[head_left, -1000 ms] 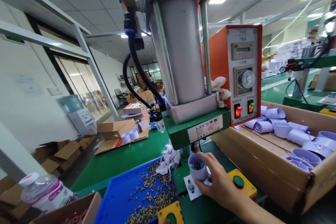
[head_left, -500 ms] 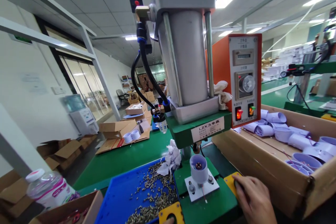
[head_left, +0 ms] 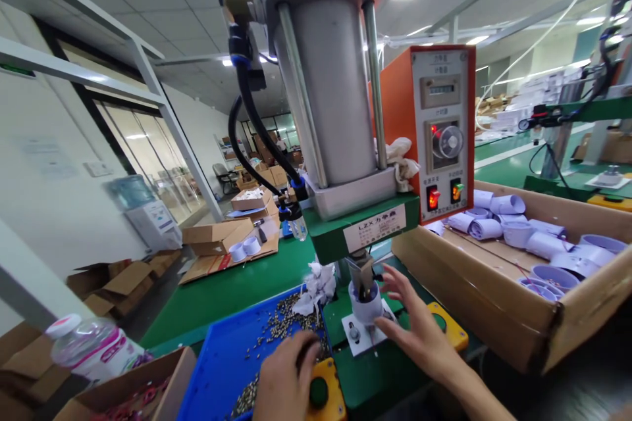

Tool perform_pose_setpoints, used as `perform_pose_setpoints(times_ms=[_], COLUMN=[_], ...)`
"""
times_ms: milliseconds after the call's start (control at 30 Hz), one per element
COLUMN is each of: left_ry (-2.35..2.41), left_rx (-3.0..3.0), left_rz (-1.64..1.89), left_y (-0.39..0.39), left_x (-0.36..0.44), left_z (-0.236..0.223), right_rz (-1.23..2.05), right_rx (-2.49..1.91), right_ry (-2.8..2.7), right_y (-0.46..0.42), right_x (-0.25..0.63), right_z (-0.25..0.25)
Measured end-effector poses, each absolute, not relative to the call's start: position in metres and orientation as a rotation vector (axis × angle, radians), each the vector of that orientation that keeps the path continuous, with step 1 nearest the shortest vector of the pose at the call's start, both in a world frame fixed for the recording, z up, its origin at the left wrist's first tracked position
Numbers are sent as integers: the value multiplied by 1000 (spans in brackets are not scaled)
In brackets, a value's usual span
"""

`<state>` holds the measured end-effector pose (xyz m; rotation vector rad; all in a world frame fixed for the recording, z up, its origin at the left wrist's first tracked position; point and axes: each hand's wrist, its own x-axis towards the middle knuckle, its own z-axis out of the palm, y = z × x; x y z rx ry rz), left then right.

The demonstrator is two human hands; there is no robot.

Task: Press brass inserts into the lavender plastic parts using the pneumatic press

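Note:
A white plastic cup-shaped part (head_left: pixel 366 306) stands upright on a white metal plate (head_left: pixel 353 342) under the press. The press ram (head_left: pixel 363 276) reaches down into the cup. My right hand (head_left: pixel 417 325) is just right of the cup, fingers spread, holding nothing; I cannot tell whether its thumb touches the cup. My left hand (head_left: pixel 286 375) hovers by the right edge of a blue tray (head_left: pixel 217 355) of small metal pieces. Its fingers are loosely curled, with a gap between thumb and forefinger. Yellow button boxes (head_left: pixel 328 401) with green buttons sit beside both hands.
An orange control box (head_left: pixel 447 138) is mounted right of the press cylinder (head_left: pixel 330 92). A large cardboard box (head_left: pixel 494 302) of white tubular parts stands at right. Crumpled white tissue (head_left: pixel 316 286) lies by the tray. A bottle (head_left: pixel 96 352) and small carton (head_left: pixel 168 381) are at left.
Both hands have left the button boxes: the right moved left to the cup, the left rose into view by the tray. The ram came down into the cup, and the timer shows a red light.

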<state>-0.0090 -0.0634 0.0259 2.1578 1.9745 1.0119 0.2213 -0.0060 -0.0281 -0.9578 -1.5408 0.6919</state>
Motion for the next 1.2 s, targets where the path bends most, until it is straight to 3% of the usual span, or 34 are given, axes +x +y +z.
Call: perform_pose_setpoints(times_ms=[200,467,667,1033,1200], left_ry=[1785,1738,1710,1643,1613], left_rx=[2010,2246,2369,2397,2415], left_rz=[964,701,394,390,415], left_y=[-25,-5,9,17,16], left_x=[16,55,76,79,80], left_z=[71,107,113,111,118], right_rz=[933,965,1007,932,701], right_rx=[-849,-783,-723,-755,-899], right_ry=[-1490,-1442,-1420,-1456,-1668], right_y=[0,-1,1,0,1], right_x=[186,185,184,185,200], right_z=[-9,-8,-7,-6,-7])
